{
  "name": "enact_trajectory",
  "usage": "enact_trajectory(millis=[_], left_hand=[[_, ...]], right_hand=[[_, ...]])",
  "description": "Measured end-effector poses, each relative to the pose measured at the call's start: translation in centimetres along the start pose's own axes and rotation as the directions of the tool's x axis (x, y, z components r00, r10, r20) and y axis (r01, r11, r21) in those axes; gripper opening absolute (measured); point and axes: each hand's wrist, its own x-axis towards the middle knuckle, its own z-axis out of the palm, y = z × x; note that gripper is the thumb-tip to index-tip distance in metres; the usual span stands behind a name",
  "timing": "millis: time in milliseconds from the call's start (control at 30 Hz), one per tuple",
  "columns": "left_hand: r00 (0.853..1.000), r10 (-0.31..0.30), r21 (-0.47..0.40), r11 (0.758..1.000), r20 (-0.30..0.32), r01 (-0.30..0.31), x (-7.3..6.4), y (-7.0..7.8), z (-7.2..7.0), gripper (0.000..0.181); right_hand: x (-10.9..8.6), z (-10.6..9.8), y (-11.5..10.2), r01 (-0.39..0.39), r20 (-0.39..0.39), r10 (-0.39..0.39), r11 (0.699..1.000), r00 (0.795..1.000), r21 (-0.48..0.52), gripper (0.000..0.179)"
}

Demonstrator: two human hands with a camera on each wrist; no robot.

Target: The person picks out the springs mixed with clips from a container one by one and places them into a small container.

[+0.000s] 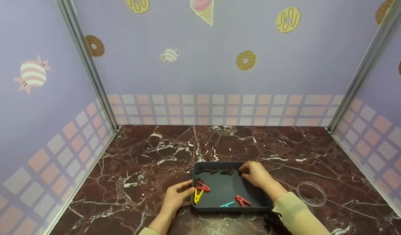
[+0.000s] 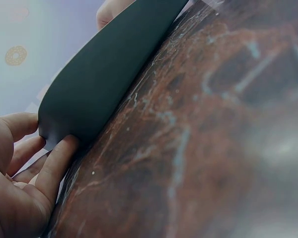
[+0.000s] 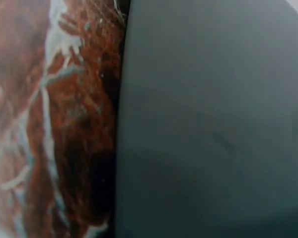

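A dark gray tray sits on the brown, stony tabletop in front of the person, its far side at twelve o'clock. The two hands are apart from each other. The left hand holds the tray's edge near nine o'clock, its fingers wrapped on the rim and side. The right hand reaches in at one o'clock and pinches a little black piece. I can see small brown and black tubes lying from ten to twelve o'clock, by the far wall. A red clip is at nine, touching a yellow clip at eight. A blue clip is at six, and another red clip is at five. Out on the tabletop, a clear round dish is at three o'clock from the tray. A fuzzy black lump is at four, near the right sleeve.
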Motion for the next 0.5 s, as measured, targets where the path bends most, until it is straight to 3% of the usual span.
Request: enact_trajectory(millis=[200,500], left_hand=[[1.000,0.010,-0.017,1.000,0.009,-0.009,-0.08,0.15,-0.02,0.049],[1.000,0.010,0.004,1.000,0.003,-0.010,-0.26,0.28,-0.05,0.049]], right_hand=[[-0.03,0.28,0.27,0.018,-0.012,-0.019,0.996,1.000,-0.083,0.013],[-0.29,0.01,0.06,-0.014,0.001,0.014,0.994,1.000,-0.107,0.012]])
